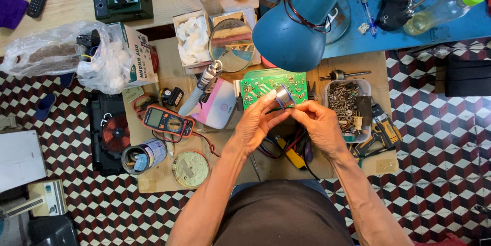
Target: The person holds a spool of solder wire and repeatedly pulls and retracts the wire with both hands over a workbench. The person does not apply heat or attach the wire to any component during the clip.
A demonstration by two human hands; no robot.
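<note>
Both hands, left hand (260,123) and right hand (318,123), pinch a small solder spool (284,96) above the green circuit board (266,83).

A cardboard sheet (169,166) on the checkered tiled floor (434,138), frame centre, carries a multimeter (168,121), green circuit board (271,84), round tin (190,169) and screw tray (348,103).

A green circuit board (272,84), blue lamp (296,26), orange multimeter (168,121), and red-black-white cube-patterned floor (434,138).
</note>
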